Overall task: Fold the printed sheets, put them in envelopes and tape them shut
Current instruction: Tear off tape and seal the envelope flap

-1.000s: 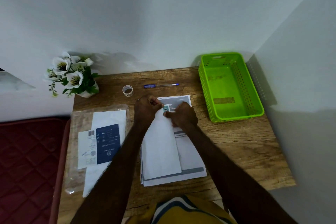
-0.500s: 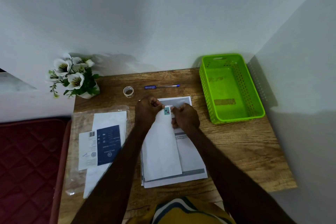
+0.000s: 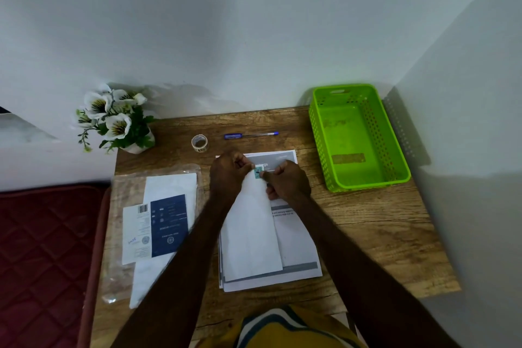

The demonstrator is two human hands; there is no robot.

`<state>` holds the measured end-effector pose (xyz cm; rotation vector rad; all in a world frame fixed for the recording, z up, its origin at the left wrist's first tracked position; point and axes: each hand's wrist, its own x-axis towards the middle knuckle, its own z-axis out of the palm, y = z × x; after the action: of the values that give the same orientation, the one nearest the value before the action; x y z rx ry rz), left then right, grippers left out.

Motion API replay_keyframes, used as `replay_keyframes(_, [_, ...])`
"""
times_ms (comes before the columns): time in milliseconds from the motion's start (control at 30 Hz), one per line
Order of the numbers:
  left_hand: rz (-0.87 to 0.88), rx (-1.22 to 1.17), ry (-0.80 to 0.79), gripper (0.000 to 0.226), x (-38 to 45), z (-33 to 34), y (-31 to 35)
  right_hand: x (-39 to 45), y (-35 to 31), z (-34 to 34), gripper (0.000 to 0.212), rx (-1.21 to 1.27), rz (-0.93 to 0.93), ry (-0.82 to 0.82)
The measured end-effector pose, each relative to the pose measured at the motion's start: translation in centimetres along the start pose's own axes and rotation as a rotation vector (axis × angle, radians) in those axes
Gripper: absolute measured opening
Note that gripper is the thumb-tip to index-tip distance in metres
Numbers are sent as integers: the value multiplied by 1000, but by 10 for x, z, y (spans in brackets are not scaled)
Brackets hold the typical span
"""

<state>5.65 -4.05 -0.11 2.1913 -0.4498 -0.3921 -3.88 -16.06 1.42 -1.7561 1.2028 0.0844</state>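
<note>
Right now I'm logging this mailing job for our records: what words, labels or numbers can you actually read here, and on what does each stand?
Nothing here reads clearly.
Dark blue label on the envelope pack: white print, too small and upside down.
White label beside it: a barcode and blue handwriting, not legible.
Printed sheets: a line of text, upside down and blurred.
Small teal sticker at the envelope top: a dark mark, unreadable.
Pen, tape roll, green basket: no visible text.

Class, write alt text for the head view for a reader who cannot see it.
Both hands, left hand and right hand, pinch the far end of a white envelope bearing a small teal stamp, over printed sheets on a wooden table.
</note>
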Motion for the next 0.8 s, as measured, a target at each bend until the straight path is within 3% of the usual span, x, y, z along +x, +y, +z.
replay_keyframes(300, [84, 197, 31, 11, -12, -22, -11, 0, 4, 1, 34, -18, -9, -22])
replay_keyframes(467, [-13, 344, 83, 28, -10, -34, -7, -4, 6, 4, 33, -113, -40, 15])
replay_keyframes(667, [-212, 284, -29, 31, 7, -40, -3, -6, 4, 3, 31, -119, -45, 14])
replay_keyframes(800, [-238, 344, -69, 37, 10, -41, -3, -8, 4, 3, 30, -116, -47, 23])
